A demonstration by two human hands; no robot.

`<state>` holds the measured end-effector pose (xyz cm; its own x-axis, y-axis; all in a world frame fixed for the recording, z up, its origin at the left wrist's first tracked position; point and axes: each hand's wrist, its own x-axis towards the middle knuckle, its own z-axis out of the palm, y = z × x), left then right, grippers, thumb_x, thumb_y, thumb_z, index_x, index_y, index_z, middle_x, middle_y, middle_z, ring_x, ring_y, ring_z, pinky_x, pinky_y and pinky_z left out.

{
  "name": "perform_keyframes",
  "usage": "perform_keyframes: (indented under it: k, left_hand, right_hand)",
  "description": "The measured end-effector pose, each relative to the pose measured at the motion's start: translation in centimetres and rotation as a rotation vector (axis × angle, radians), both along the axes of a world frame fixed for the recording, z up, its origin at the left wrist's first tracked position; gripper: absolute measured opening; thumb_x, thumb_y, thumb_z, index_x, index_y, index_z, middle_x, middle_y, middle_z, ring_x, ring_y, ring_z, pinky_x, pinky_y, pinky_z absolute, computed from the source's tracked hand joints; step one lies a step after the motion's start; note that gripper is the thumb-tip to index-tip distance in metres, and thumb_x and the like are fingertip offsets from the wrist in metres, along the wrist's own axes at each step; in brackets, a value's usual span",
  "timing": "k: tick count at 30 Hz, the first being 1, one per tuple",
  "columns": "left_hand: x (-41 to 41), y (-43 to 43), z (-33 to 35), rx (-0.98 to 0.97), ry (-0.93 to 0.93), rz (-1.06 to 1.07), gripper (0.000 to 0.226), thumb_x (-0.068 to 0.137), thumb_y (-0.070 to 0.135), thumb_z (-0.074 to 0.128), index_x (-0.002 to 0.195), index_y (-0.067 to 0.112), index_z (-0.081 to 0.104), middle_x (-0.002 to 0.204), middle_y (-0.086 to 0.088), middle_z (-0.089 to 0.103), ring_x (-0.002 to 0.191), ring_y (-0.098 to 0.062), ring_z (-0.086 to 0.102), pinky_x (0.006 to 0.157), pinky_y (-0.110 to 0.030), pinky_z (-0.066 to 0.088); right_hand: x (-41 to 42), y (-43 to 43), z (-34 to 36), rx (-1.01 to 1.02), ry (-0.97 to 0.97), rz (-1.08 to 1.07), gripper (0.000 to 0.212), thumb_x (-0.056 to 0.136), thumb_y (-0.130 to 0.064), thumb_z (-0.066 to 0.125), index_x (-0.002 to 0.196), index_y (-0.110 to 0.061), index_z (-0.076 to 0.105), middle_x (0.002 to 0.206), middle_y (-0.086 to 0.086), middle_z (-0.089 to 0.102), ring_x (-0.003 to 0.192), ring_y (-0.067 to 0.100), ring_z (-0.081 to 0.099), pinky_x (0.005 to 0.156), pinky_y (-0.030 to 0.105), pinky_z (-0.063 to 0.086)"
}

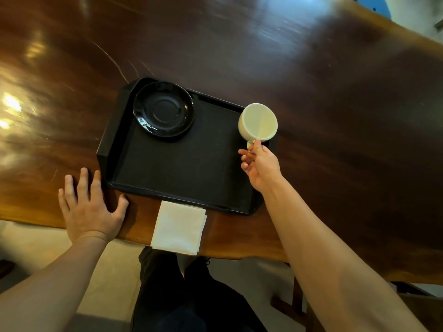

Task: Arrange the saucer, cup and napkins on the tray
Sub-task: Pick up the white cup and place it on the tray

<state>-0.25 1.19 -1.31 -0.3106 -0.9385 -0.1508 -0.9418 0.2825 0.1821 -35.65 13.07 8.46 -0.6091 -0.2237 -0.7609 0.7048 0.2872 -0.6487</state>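
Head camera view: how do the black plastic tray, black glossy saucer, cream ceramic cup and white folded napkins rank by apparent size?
1. Black plastic tray, clearly largest.
2. Black glossy saucer and white folded napkins: alike; napkins sit nearer, so unranked.
3. Cream ceramic cup, smallest.

Dim, warm glare — blurred, warped edges

Cup [258,122] handle mostly hidden behind right hand [260,165] fingers. Far table [215,39] surface blurred. Both forearms cut off at bottom edge.

Glossy dark wooden table [263,51], pale floor [115,271] beneath, perhaps tiled.
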Motion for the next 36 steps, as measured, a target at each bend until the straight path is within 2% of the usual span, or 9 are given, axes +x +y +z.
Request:
perform_keyframes:
  k: [15,21,24,26,30,33,36]
  left_hand:
    - [-0.1,0.2,0.3,-0.017,0.030,0.002,0.086,0.091,0.067,0.038,0.159,0.015,0.033,0.169,-0.015,0.026,0.157,-0.039,0.012,0.124,-0.046,-0.005]
    - [0.0,0.2,0.1,-0.019,0.029,0.002,0.086,0.091,0.068,0.037,0.159,0.015,0.032,0.169,-0.014,0.025,0.157,-0.039,0.012,0.124,-0.044,-0.006]
    - [0.0,0.1,0.0,-0.021,0.019,0.001,0.086,0.091,0.068,0.037,0.159,0.016,0.032,0.169,-0.014,0.025,0.157,-0.039,0.012,0.123,-0.040,-0.011]
    - [0.1,0.1,-0.1,-0.020,0.012,0.000,0.085,0.091,0.069,0.037,0.159,0.017,0.032,0.169,-0.014,0.026,0.157,-0.039,0.013,0.123,-0.037,-0.013]
    - [0.2,0.0,0.0,-0.003,-0.018,-0.001,0.085,0.092,0.070,0.035,0.159,0.019,0.030,0.170,-0.012,0.025,0.157,-0.038,0.012,0.123,-0.037,-0.015]
    - [0.2,-0.1,0.0,0.008,-0.043,-0.003,0.086,0.092,0.071,0.035,0.161,0.020,0.028,0.171,-0.010,0.022,0.158,-0.036,0.010,0.122,-0.035,-0.019]
    - [0.1,-0.2,0.1,0.017,-0.051,-0.003,0.086,0.092,0.072,0.034,0.161,0.021,0.027,0.172,-0.009,0.021,0.158,-0.035,0.009,0.122,-0.036,-0.019]
  right_hand:
    - [1.3,-0.7,-0.9,0.038,-0.028,0.069,0.027,0.103,-0.033,0.051,0.100,-0.010,0.064,0.109,0.013,0.073,0.082,0.018,0.066,0.064,0.028,0.055]
    - [1.4,-0.7,-0.9,0.055,-0.076,0.117,0.029,0.104,-0.035,0.049,0.106,-0.011,0.064,0.112,0.010,0.072,0.083,0.020,0.066,0.063,0.029,0.055]
    - [1.3,-0.4,-0.8,0.063,-0.102,0.150,0.030,0.104,-0.036,0.049,0.112,-0.011,0.064,0.111,0.008,0.072,0.082,0.020,0.067,0.060,0.028,0.056]
    - [1.2,-0.2,-0.5,0.066,-0.105,0.180,0.033,0.104,-0.037,0.050,0.121,-0.012,0.062,0.114,0.008,0.072,0.088,0.021,0.070,0.063,0.029,0.057]
    - [1.6,0.4,0.7,0.057,-0.084,0.197,0.045,0.101,-0.034,0.056,0.140,-0.014,0.047,0.121,0.010,0.070,0.095,0.026,0.074,0.069,0.033,0.059]
    - [3.3,1.3,1.9,0.162,0.055,0.212,0.034,0.101,-0.026,0.058,0.132,-0.014,0.053,0.112,0.008,0.071,0.087,0.022,0.075,0.064,0.030,0.059]
    - [6.7,3.3,2.5,0.236,0.221,0.382,0.015,0.101,-0.023,0.057,0.113,-0.016,0.063,0.101,0.008,0.072,0.073,0.015,0.071,0.058,0.025,0.058]
